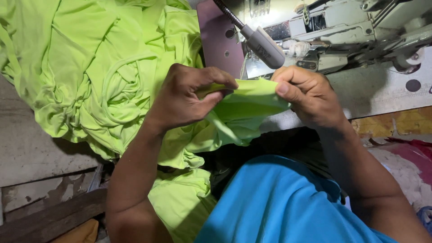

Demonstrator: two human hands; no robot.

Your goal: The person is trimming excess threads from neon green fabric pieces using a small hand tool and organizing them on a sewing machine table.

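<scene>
My left hand [186,96] and my right hand [308,92] both pinch a folded edge of lime-green stretch fabric [247,101], stretched flat between them just in front of the sewing machine [351,31]. The fabric hangs down from my hands into my lap. A large rumpled heap of the same green fabric [90,67] lies to the left on the table. I wear a blue shirt [279,202].
A grey gooseneck lamp head [264,45] points down above my hands. The white machine table [373,90] runs to the right, with a worn yellow edge [396,122]. A worn wooden bench top [31,153] lies at left, and pink and white cloth scraps [405,166] at lower right.
</scene>
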